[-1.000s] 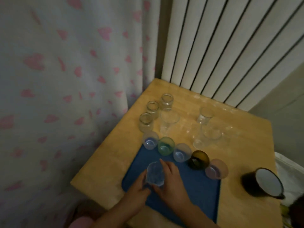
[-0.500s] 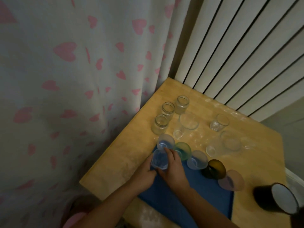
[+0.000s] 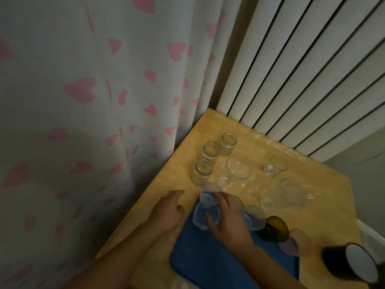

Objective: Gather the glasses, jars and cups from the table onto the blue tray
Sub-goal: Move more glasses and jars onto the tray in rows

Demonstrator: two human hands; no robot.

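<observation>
The blue tray (image 3: 212, 265) lies at the table's near edge. Along its far edge stands a row of glasses: a pale blue one (image 3: 208, 195), a green one mostly hidden by my hand, another bluish one (image 3: 255, 219), a dark amber one (image 3: 275, 228) and a pinkish one (image 3: 298, 241). My right hand (image 3: 228, 221) grips a clear glass (image 3: 203, 216) at the tray's far left corner. My left hand (image 3: 168, 211) rests on the wood just left of the tray, fingers apart, holding nothing. Three small jars (image 3: 203, 171) and clear glasses (image 3: 237, 170) stand farther back on the table.
A dark enamel mug (image 3: 352, 262) with a white inside stands at the right, off the tray. A heart-patterned curtain (image 3: 93, 101) hangs along the table's left edge and a ribbed white radiator (image 3: 302, 69) stands behind it. The wooden table (image 3: 325, 205) shows bare wood at the right.
The clear glass moved from the tray's middle to its far left corner. My left hand let go of it and now rests on the wood; the right hand still grips it.
</observation>
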